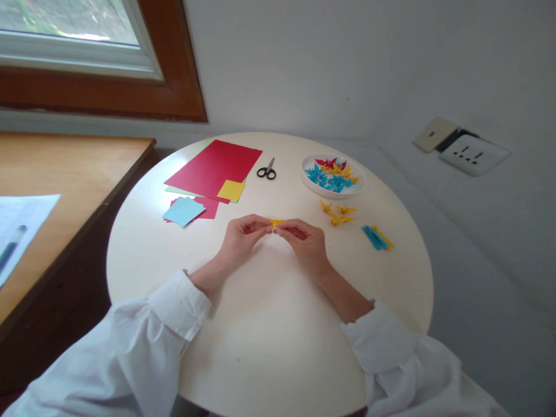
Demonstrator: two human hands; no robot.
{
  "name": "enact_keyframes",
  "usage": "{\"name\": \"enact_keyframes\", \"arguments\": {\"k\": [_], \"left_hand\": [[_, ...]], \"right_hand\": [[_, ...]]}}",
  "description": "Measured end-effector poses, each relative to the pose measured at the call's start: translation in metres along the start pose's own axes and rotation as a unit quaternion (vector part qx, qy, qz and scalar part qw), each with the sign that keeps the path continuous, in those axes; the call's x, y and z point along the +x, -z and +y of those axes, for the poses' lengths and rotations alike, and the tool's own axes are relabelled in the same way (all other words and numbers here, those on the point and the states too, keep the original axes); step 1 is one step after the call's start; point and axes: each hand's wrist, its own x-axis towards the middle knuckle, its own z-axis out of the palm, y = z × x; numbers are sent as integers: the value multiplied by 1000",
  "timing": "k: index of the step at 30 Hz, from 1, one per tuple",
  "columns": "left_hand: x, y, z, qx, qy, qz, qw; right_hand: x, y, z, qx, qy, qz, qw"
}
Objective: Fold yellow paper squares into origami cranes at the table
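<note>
Between my two hands, over the middle of the round white table (269,336), is a small piece of folded yellow paper (277,222). My left hand (245,238) pinches its left side with thumb and fingers, and my right hand (307,240) pinches the right side. Fingertips hide most of the paper, so its exact shape does not show. Beyond my right hand lie several yellow paper cranes (339,213). Farther right sits a little pile of narrow folded blue and yellow paper strips (377,237).
A white round dish (310,188) holds red, yellow and blue paper cranes. Black-handled scissors (267,171) lie left of it. Red sheets (212,168), a yellow square (231,190) and light blue squares (184,211) are at the back left. A wooden desk (87,168) stands left.
</note>
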Motion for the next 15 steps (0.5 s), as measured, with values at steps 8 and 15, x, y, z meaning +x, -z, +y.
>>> {"name": "enact_keyframes", "arguments": {"k": [8,15], "left_hand": [[0,-1,-1,12,-21,13,1000],[-1,-2,-4,9,-16,19,1000]], "right_hand": [[-1,-3,-2,8,10,7,1000],[-1,-3,-1,-11,13,8,1000]]}}
